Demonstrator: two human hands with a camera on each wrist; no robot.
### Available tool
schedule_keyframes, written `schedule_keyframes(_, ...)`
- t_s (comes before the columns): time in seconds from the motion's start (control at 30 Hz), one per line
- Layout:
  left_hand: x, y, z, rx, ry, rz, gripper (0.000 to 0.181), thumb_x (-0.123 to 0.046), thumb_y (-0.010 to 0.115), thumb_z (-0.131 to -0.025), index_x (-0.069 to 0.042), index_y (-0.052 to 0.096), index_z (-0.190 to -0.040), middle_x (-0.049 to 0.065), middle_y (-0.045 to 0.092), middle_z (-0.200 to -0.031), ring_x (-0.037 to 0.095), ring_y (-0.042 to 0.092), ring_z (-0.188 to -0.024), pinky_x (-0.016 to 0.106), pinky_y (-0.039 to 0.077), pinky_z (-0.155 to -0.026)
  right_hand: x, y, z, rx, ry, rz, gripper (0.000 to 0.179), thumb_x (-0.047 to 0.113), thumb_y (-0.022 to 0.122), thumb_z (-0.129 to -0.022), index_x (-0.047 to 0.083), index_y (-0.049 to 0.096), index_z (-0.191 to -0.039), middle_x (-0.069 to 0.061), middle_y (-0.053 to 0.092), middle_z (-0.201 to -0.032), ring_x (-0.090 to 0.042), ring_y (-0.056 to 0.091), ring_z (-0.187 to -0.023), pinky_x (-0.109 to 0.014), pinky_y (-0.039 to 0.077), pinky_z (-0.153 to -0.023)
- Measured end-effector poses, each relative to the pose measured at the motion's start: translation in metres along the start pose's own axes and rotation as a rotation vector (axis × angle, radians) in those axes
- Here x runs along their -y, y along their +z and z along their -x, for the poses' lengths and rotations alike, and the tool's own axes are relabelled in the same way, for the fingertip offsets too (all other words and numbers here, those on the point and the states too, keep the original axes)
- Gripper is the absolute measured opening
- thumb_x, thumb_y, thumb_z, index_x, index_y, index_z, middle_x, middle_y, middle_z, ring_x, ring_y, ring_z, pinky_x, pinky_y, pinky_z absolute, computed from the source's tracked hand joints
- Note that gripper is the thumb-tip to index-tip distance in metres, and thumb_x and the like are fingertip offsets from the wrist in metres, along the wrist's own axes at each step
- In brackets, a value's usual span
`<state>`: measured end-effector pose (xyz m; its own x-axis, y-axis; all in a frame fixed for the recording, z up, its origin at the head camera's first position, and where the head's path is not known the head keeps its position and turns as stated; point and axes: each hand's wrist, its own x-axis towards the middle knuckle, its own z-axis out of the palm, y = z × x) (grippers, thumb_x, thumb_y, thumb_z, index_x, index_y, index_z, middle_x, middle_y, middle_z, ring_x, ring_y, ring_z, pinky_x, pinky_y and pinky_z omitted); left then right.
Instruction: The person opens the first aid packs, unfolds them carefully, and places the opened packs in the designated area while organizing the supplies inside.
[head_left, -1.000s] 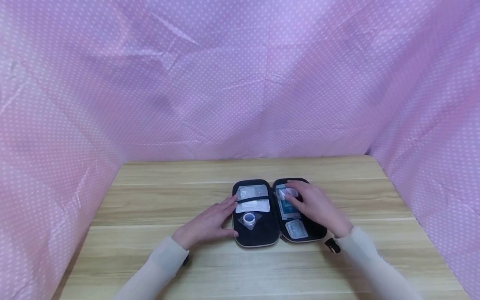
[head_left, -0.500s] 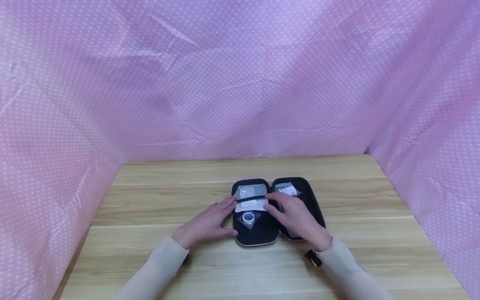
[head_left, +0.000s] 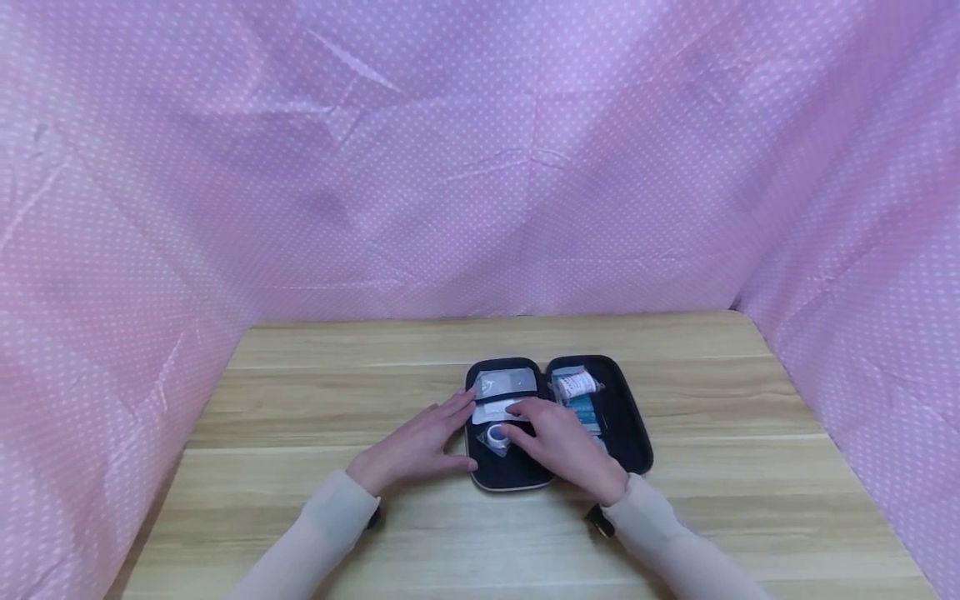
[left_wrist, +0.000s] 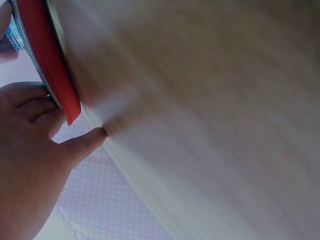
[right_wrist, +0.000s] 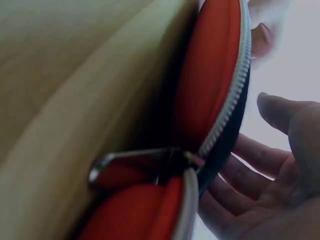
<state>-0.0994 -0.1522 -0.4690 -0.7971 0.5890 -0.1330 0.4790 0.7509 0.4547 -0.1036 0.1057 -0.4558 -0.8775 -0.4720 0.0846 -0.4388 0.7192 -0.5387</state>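
Note:
An unfolded zip case [head_left: 513, 477], black inside, lies on the wooden table. Along its left edge rests my left hand [head_left: 411, 446], fingers extended, thumb at the near-left side; its red outer shell [left_wrist: 55, 65] shows in the left wrist view. My right hand [head_left: 564, 442] reaches across the hinge over the left half, thumb beside a small bagged roll of tape [head_left: 495, 435], forefinger over white packets [head_left: 498, 383] under a black elastic strap. Nothing shows between its loosely bent fingers in the right wrist view. The right half's near part is hidden.
In the case's right half lie a wrapped bandage roll [head_left: 577, 384] and a blue-green packet [head_left: 583, 410]. A metal zipper pull [right_wrist: 115, 167] hangs at the hinge. Pink dotted cloth [head_left: 480, 167] surrounds the table [head_left: 337, 350] at the back and sides.
My right hand has moved left from over the bandage roll, across the hinge, to the tape roll in the left half. The left hand has stayed at the case's edge.

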Motion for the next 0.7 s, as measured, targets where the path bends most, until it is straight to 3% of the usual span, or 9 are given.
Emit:
schedule_keyframes(0.37,0.000,0.001,0.000,0.007,-0.005,0.004,0.089,-0.056,0.070,-0.094,-0.005,0.038,-0.160,0.003,0.019,-0.173,0.022,0.018,-0.158,0.055,0.028,-0.122,0.004,0.010,-0.006,0.098,0.018,0.085,0.041,0.040,0.074,-0.097,0.010,0.073,-0.125,-0.008,0.068,-0.123,-0.023,0.065,-0.113,-0.046,0.052,-0.104)
schedule_keyframes(0.7,0.000,0.002,0.000,0.004,-0.006,-0.008,0.089,-0.056,0.070,-0.094,-0.004,0.038,-0.159,0.004,0.018,-0.172,0.023,0.018,-0.158,0.055,0.029,-0.121,0.007,0.012,0.001,0.100,-0.048,0.162,0.055,0.041,0.080,-0.091,0.008,0.069,-0.134,-0.010,0.064,-0.126,-0.023,0.060,-0.113,-0.044,0.053,-0.102)
